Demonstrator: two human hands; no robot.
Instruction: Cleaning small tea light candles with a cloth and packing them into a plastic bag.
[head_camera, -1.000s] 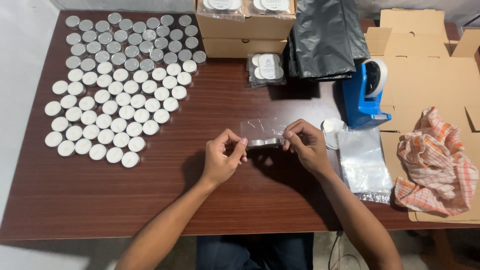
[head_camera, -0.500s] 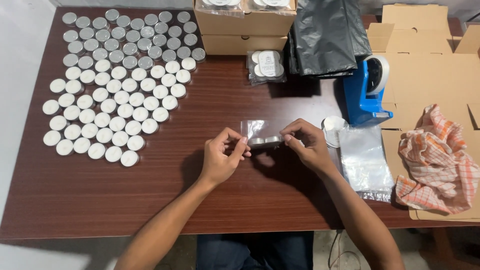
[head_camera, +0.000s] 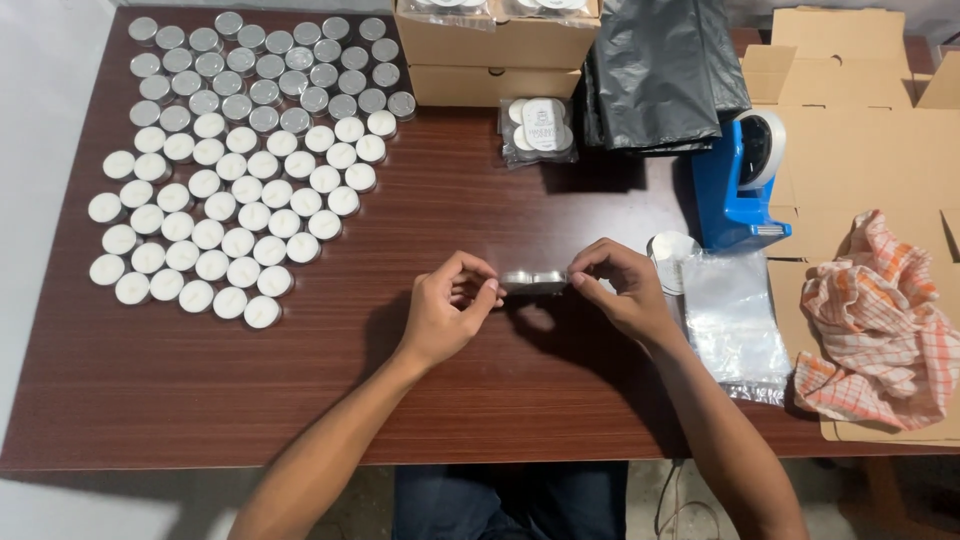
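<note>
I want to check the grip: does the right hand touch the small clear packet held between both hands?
Touching. The head view shows the right hand fingertips pinching the clear packet's right end, no gap.

L hand (head_camera: 450, 312), R hand (head_camera: 622, 292) pinching.

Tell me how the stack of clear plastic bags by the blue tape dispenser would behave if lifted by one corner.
The stack of clear plastic bags looks thin and glossy, so it would probably droop limply. The sheets seem loose and slick, so they may slide apart. It likely weighs very little, lying flat on the brown wooden table beside the blue tape dispenser.
</note>
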